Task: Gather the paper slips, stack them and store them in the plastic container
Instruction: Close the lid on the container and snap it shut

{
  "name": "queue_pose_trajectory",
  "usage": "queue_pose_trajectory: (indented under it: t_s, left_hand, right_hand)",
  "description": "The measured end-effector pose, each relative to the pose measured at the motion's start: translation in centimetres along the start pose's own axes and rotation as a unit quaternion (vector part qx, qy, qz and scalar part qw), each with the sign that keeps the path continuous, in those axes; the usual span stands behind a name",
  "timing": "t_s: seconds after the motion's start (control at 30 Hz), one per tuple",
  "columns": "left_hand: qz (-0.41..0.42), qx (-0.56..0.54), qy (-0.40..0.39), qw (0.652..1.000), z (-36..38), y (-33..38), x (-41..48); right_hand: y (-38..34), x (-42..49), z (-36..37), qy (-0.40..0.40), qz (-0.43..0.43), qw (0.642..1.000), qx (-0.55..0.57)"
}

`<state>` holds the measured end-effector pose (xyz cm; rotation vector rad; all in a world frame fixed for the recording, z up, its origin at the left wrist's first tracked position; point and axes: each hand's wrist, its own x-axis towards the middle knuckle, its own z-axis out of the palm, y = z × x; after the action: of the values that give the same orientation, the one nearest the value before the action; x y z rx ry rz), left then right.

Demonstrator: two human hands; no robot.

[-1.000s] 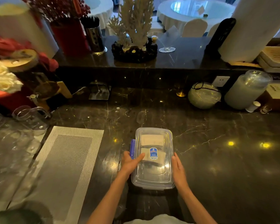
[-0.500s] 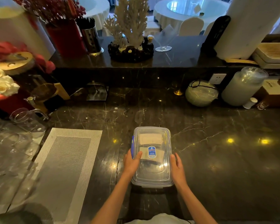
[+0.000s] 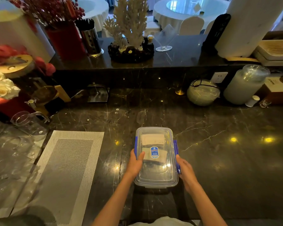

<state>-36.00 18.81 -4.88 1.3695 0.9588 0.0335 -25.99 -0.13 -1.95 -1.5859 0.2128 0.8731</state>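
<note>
Your plastic container (image 3: 156,175) sits flat on the dark marble counter (image 3: 227,160), straight ahead of you and close to the near edge, with its long side running away from you. The clear lid (image 3: 155,170) is on. Through it you can see the paper slips (image 3: 152,140) lying inside towards the far end, one pale bundle behind another, with a blue label (image 3: 154,152) on the lid over the nearer bundle.

Both your hands are on the box, one on each long side, with the box between them. Your left hand (image 3: 135,164) clasps the left wall about halfway along. Its thumb (image 3: 140,156) lies flat on top of the lid, pointing towards the label, and the palm presses against the side just below the left blue clip (image 3: 135,144). The fingers of that hand are hidden under the palm. Your right hand (image 3: 185,170) is cupped against the opposite wall, back of the hand up, its fingers bent inward onto the right blue clip (image 3: 176,149). Both forearms reach in from the bottom of the view and angle slightly towards each other, wrists low over the counter.

A grey woven placemat (image 3: 64,168) lies to the left of the box, well apart from it, and a glass pitcher (image 3: 29,122) stands beyond the mat. Further back on the right stand a round glass bowl (image 3: 203,92) and a frosted jar (image 3: 245,85), below a wall socket (image 3: 219,77).
</note>
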Motion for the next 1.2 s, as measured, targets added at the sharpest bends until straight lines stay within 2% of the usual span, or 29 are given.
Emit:
queue_pose_trajectory:
  t_s: [0.07, 0.43, 0.9, 0.97, 1.03, 1.13, 1.2]
  left_hand:
    - [0.004, 0.006, 0.006, 1.0, 0.0, 0.0, 0.0]
    - [-0.004, -0.001, 0.018, 1.0, 0.1, 0.0, -0.1]
    - [-0.019, -0.013, 0.011, 1.0, 0.2, 0.5, -0.7]
    - [-0.036, -0.01, 0.002, 0.999, -0.1, 0.7, -0.6]
    - [-0.034, 0.024, -0.002, 0.999, -0.7, 1.6, -0.1]
    - [0.042, 0.161, 0.032, 0.985, -1.4, 4.3, 1.9]
    - [0.114, 0.274, 0.04, 0.954, -1.2, 7.0, 3.7]
  right_hand:
    - [-0.5, 0.0, 0.0, 0.037, -0.025, 0.999, -0.008]
    - [0.8, -1.1, 2.7, 0.127, -0.104, 0.973, -0.162]
    - [0.6, -1.1, 3.5, 0.147, -0.124, 0.959, -0.21]
    - [0.7, -1.2, 3.3, 0.129, -0.115, 0.963, -0.204]
    - [0.6, -1.4, 2.7, 0.106, -0.078, 0.98, -0.15]
    - [0.7, -2.4, 1.7, 0.076, 0.022, 0.996, -0.032]
    - [1.1, -3.4, 1.0, 0.061, 0.079, 0.995, 0.014]
